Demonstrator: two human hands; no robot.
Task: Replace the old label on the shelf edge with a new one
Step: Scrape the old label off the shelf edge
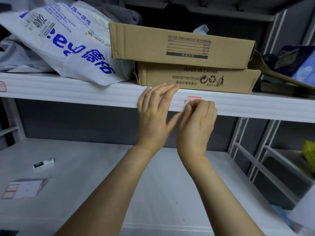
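White metal shelving, grey back panel. Red-bordered label (193, 98) sits on the upper shelf edge (85, 96), its lower part hidden by the right hand (197, 123), whose curled fingers pinch at it. Left hand (153, 116) is just beside, fingers fairly straight, resting on the edge, holding nothing. Two stacked cardboard boxes (187, 45) and a printed plastic bag (68, 40) lie above. Label sheet (22, 188) lies on the lower shelf, far left.

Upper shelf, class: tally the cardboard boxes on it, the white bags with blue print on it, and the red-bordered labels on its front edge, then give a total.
Cardboard boxes: 2, top box on bottom box
White bag with blue print: 1
Red-bordered labels: 2, centre label and far-left label
Total: 5
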